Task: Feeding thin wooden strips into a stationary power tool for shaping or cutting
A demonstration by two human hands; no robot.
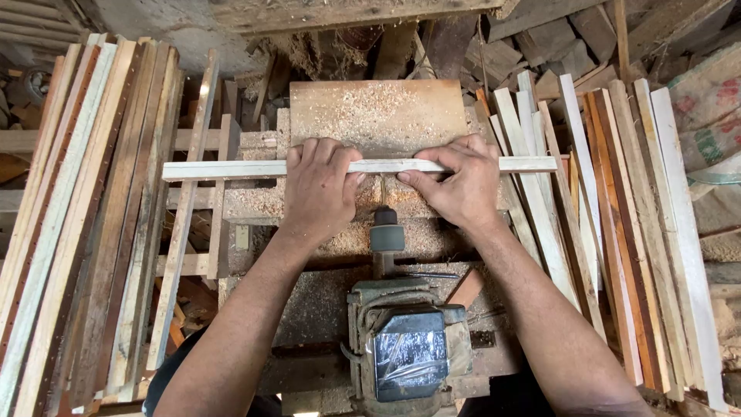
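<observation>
A long pale wooden strip (231, 169) lies crosswise over a sawdust-covered work board (378, 112). My left hand (318, 189) presses down on the strip left of its middle, fingers over its top. My right hand (461, 181) grips the strip just right of the middle, thumb underneath. Between my hands a thin drill bit in a dark chuck (386, 232) points up at the strip's near edge. The chuck belongs to a grey motor (409, 347) mounted below, near my body.
Stacks of long wooden strips (77, 224) lie to the left, and more strips (633, 232) in pale and reddish tones lie to the right. Scrap wood blocks (540, 38) pile up at the back. A printed sack (710, 108) sits at the far right.
</observation>
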